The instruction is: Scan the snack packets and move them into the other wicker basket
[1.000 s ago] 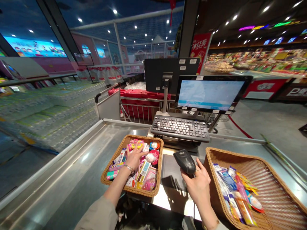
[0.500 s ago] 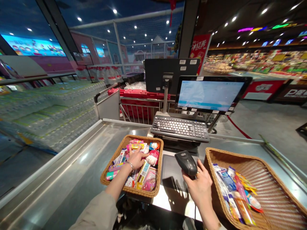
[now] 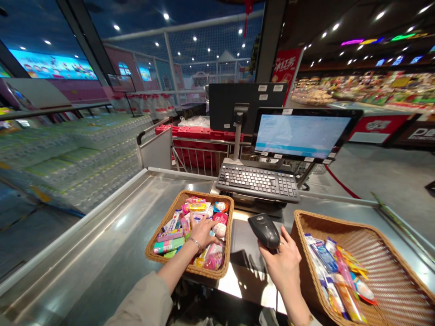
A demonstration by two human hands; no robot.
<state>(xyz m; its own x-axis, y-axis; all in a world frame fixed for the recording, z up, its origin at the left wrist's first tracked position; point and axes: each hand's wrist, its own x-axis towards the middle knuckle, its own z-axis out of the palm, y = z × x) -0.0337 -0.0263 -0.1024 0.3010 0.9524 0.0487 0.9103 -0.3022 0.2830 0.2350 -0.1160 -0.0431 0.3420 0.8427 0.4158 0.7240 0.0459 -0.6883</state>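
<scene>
In the head view my left hand reaches into the left wicker basket, fingers spread over packaged sweets and small goods. Close to its fingertips is a round red-and-white package. No item is visibly gripped, though the fingertips are partly hidden among the goods. My right hand is closed around a black barcode scanner, held above the counter between the two baskets. To its right stands a second wicker basket, with several items, among them a blue packet and an orange tube, at its left side.
Beyond the baskets are a black keyboard, a lit monitor and another monitor seen from behind. A metal counter extends left. Behind it stand a metal cart and stacked bottle packs.
My left hand has shifted right and slightly toward me within the left basket, uncovering packages at its left side. My right hand still holds the scanner in nearly the same place.
</scene>
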